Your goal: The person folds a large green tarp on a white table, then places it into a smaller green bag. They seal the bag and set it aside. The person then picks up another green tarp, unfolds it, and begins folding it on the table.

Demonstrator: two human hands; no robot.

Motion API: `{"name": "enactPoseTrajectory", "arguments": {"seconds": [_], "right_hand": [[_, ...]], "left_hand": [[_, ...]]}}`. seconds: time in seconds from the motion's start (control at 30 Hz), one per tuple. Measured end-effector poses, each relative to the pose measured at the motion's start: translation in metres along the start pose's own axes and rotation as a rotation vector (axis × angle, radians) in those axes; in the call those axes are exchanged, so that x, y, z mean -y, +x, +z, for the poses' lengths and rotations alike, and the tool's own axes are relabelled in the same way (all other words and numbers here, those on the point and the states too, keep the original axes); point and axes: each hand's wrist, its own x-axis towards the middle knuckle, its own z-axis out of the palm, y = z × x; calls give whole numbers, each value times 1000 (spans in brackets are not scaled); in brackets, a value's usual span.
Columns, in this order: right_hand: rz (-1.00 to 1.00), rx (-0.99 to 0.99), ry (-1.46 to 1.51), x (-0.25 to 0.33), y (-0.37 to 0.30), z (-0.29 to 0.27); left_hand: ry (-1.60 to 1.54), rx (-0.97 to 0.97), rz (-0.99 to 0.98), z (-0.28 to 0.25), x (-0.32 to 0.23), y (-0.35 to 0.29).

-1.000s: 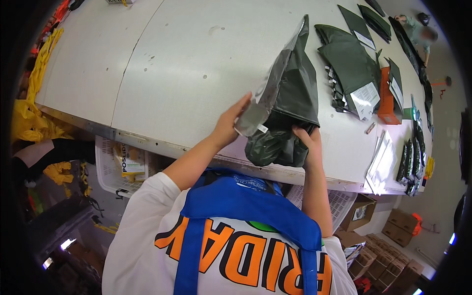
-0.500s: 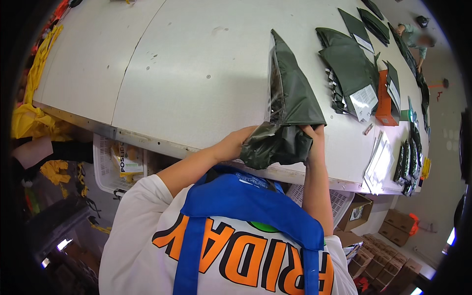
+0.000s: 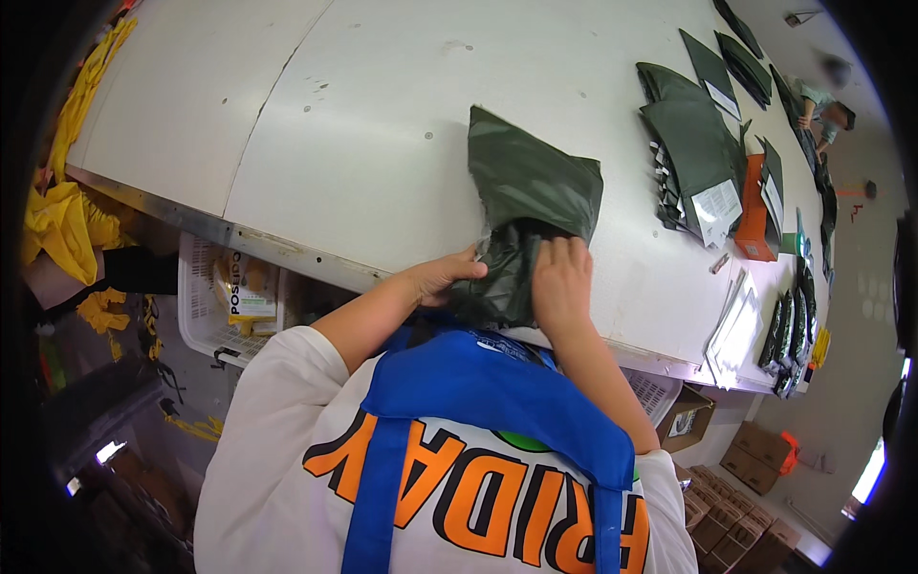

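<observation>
At the near edge of the white surface: crumpled dark plastic bundle, its left side gripped by the left hand | right hand curled at bundle's right, grip could not be told | green bag extended beyond, mouth at bundle | farther right, orange box stood beside green bag stack

Workshop, by its broad worktable and stacked cartons

Left fingers partly behind bag; tabletop cut off
</observation>
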Motion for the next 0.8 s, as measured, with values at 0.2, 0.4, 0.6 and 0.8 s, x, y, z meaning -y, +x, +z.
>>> {"name": "enactPoseTrajectory", "arguments": {"seconds": [0.2,0.4,0.6,0.8], "right_hand": [[-98,212,-129,11,7,-9],[118,140,381,-29,3,40],[447,499,248,-82,-64,105],[147,-107,84,-87,-49,194]], "left_hand": [[123,-46,-77,8,-7,-8],[29,-1,35,-13,25,-7],[30,50,51,3,23,8],[205,-81,25,14,18,4]]}}
